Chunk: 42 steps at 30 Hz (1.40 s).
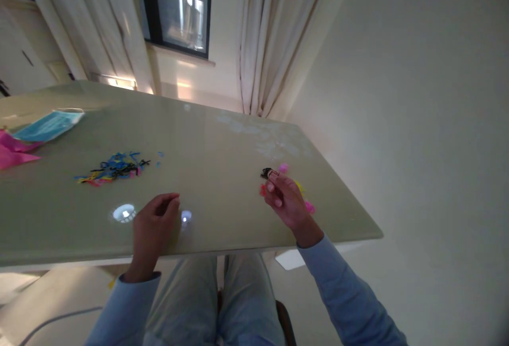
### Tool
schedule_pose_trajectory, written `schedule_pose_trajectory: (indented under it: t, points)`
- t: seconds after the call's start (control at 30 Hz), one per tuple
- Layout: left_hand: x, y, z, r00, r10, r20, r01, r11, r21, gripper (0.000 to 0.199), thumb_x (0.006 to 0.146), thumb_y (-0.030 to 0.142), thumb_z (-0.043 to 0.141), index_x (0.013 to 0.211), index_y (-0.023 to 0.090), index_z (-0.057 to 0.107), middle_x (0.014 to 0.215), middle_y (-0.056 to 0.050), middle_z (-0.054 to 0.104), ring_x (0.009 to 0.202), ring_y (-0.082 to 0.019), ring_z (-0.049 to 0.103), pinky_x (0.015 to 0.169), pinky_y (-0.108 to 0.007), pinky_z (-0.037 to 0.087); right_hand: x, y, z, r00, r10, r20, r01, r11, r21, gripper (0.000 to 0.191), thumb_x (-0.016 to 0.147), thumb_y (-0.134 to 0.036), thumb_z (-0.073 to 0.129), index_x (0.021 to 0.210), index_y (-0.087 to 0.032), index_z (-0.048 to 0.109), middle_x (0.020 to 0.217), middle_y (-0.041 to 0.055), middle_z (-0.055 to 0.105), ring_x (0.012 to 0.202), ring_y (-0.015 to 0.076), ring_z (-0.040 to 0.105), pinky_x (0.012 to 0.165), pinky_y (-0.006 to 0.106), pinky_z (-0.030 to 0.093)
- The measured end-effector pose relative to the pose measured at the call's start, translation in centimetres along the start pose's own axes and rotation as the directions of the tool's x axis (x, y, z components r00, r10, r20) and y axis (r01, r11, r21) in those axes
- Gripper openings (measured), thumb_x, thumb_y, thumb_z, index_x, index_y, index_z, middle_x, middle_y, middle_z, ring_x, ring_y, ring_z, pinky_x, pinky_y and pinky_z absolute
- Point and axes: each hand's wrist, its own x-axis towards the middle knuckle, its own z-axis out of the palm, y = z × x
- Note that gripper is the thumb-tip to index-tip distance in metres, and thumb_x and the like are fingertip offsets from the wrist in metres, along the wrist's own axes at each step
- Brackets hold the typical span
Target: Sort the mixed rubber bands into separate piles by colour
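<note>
My right hand [284, 197] is closed, thumb and fingertips pinched at a small bundle of black strips [265, 173] on the right part of the table. Around that hand lie small clumps: a pink one [283, 167] behind, a red one [263, 190] to its left, a yellow one [299, 188] and a magenta one [309, 207] to its right. My left hand [155, 225] is over the table near the front edge, its fingers curled and thumb against them; whatever they hold, if anything, is too small to make out. Beyond it is a mixed pile of blue, black, yellow and red strips [119, 167].
The glossy greenish table [214, 197] runs across the view. At its far left lie a blue face mask [51, 126] and a bright pink sheet or bag [14, 150]. A few blue bits [160, 154] are beside the pile. A wall stands at the right.
</note>
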Motion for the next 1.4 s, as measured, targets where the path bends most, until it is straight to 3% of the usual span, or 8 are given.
schedule_pose_trajectory:
  t: [0.23,0.37,0.47,0.53,0.6,0.67,1.0,1.4]
  points:
    - [0.1,-0.4,-0.1,0.999,-0.033,0.014,0.032,0.999,0.042,0.036,0.073,0.049,0.060,0.094,0.023,0.072,0.083,-0.003,0.074,0.077,-0.023,0.070,0.074,-0.035,0.053,-0.9,-1.3,-2.5,0.999,-0.014,-0.029,0.012,0.996,-0.088,0.029,0.081,-0.035,0.073,0.075,-0.021,0.049,0.055,-0.0102,0.048,0.035,0.0021,0.025,0.036,0.018,0.018]
    - [0.2,-0.4,-0.2,1.000,-0.025,0.013,0.024,0.996,0.084,0.036,0.072,0.049,0.060,0.094,0.023,0.072,0.084,-0.004,0.074,0.081,-0.024,0.070,0.077,-0.036,0.053,0.4,-1.2,-5.1,0.994,-0.060,-0.088,0.022,0.927,-0.375,0.025,0.082,-0.042,0.067,0.082,-0.022,0.050,0.050,-0.0114,0.044,0.035,0.0042,0.025,0.036,0.018,0.019]
    - [0.2,-0.3,-0.2,1.000,-0.018,0.014,0.016,0.993,0.115,0.036,0.072,0.049,0.059,0.092,0.022,0.073,0.085,-0.003,0.074,0.080,-0.023,0.069,0.078,-0.036,0.053,2.8,-1.1,-7.5,0.984,-0.163,-0.073,0.057,0.674,-0.737,0.020,0.085,-0.040,0.058,0.085,-0.021,0.053,0.050,-0.0087,0.047,0.039,0.0079,0.038,0.041,0.020,0.028]
    - [0.2,-0.2,-0.2,1.000,-0.013,0.014,0.011,0.991,0.133,0.035,0.072,0.048,0.058,0.091,0.023,0.073,0.084,-0.003,0.074,0.080,-0.023,0.069,0.077,-0.035,0.053,4.7,-1.3,-8.8,0.978,-0.206,-0.029,0.053,0.379,-0.924,0.015,0.088,-0.035,0.052,0.084,-0.020,0.053,0.055,-0.0055,0.051,0.047,0.0104,0.048,0.049,0.022,0.036]
    - [0.2,-0.2,-0.1,1.000,-0.003,0.013,0.001,0.991,0.133,0.034,0.072,0.048,0.058,0.090,0.024,0.073,0.083,-0.003,0.075,0.079,-0.022,0.069,0.076,-0.034,0.054,6.6,-1.5,-9.7,0.981,-0.194,-0.004,0.015,0.099,-0.995,0.014,0.089,-0.030,0.049,0.085,-0.019,0.056,0.059,-0.0025,0.056,0.054,0.0122,0.053,0.055,0.023,0.038]
    - [0.1,-0.2,-0.1,1.000,0.017,0.006,-0.018,0.993,0.113,0.032,0.072,0.048,0.059,0.088,0.024,0.073,0.082,-0.002,0.075,0.078,-0.022,0.070,0.075,-0.033,0.054,8.2,-1.6,-10.0,0.989,-0.151,-0.001,-0.009,-0.052,-0.999,0.013,0.089,-0.025,0.049,0.085,-0.018,0.060,0.061,0.0001,0.059,0.058,0.0134,0.055,0.058,0.024,0.038]
    - [0.0,0.1,-0.1,0.999,0.031,0.012,-0.032,0.996,0.082,0.032,0.071,0.048,0.058,0.087,0.023,0.072,0.082,-0.003,0.075,0.076,-0.023,0.070,0.075,-0.033,0.055,11.9,-0.1,-10.9,0.999,-0.049,-0.013,-0.025,-0.263,-0.965,0.013,0.084,-0.015,0.055,0.081,-0.016,0.068,0.088,0.0116,0.071,0.076,0.0184,0.059,0.064,0.027,0.036]
    - [0.0,-0.4,0.1,0.998,0.051,0.025,-0.052,0.998,0.027,0.032,0.071,0.047,0.059,0.087,0.022,0.073,0.081,-0.003,0.075,0.075,-0.022,0.070,0.072,-0.031,0.055,8.8,-1.3,-8.9,0.995,-0.096,0.015,-0.010,-0.253,-0.967,0.024,0.089,-0.022,0.051,0.093,-0.017,0.074,0.080,0.0075,0.072,0.068,0.0164,0.060,0.063,0.026,0.038]
